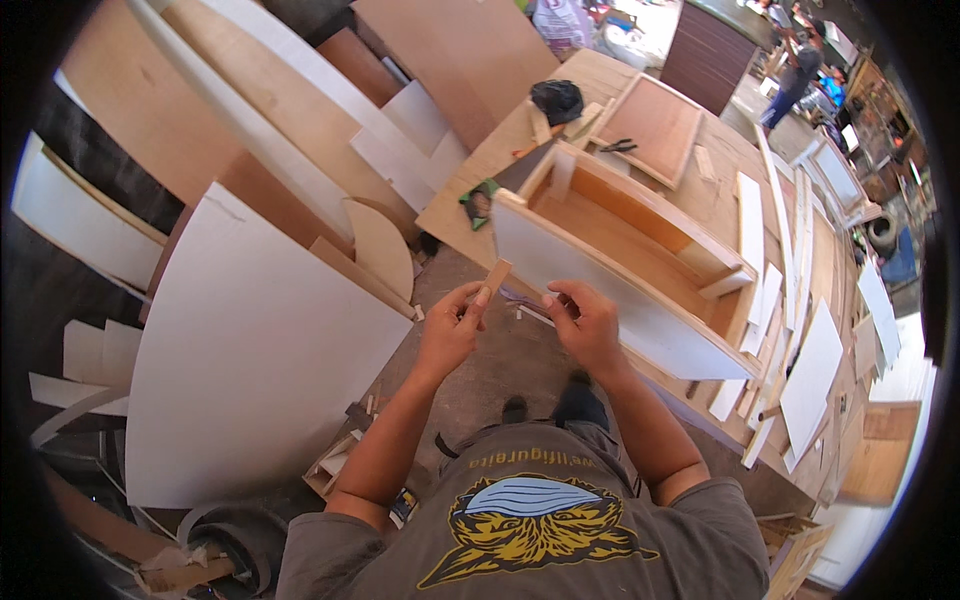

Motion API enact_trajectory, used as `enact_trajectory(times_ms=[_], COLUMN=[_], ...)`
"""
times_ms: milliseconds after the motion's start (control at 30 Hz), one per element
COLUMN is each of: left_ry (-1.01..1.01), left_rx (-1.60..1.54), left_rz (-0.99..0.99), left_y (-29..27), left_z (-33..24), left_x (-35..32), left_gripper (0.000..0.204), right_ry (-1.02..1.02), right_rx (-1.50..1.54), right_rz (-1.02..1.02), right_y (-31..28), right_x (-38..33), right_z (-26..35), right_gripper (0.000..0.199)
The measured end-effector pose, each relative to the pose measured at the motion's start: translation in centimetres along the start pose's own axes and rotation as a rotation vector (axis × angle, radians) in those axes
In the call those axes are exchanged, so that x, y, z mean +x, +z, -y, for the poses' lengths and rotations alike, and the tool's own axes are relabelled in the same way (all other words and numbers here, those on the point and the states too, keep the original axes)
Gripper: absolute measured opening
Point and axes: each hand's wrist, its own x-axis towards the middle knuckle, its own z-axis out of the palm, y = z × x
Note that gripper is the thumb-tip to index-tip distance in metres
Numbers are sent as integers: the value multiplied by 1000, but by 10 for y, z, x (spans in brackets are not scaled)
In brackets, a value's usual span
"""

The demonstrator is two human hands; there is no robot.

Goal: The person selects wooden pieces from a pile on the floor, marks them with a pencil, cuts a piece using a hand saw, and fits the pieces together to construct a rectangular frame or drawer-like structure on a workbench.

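Standing here, I see the person in a dark printed T-shirt (545, 530) working with both hands raised in front of the chest, beside a crowded bench (480, 165). The left hand (452, 325) pinches a short, narrow strip of wood (499, 272) between thumb and fingers, its far end sticking up past the fingertips. The right hand (585, 325) hangs just across from it, thumb and forefinger curled to a narrow gap; a thin dark sliver shows near their tips, but I cannot tell whether they grip it.

The strip sits in the air just off the near side of an open wooden box (600, 272) with a white outer face, which rests on the bench. Behind the box lie dark pliers (619, 146), a framed brown panel (660, 125) and a black plastic bag (556, 101). Pale strips and white boards crowd the bench's right side. To the left, a large white panel (260, 360) with a curved edge leans among other sheets. Another person (798, 75) stands farther back, upper right.
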Motion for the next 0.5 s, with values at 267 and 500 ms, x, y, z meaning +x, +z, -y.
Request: enact_trajectory(times_ms=[267,500], left_ry=[-12,-122], left_rx=[176,164], left_rz=[-228,-53], left_y=[-81,-125], left_z=[67,96], left_x=[75,203], left_gripper=[46,50], right_ry=[212,262], right_rx=[-8,-86], right_rz=[326,365], right_y=[140,256], right_x=[53,94], right_z=[-60,-118], right_gripper=[37,53])
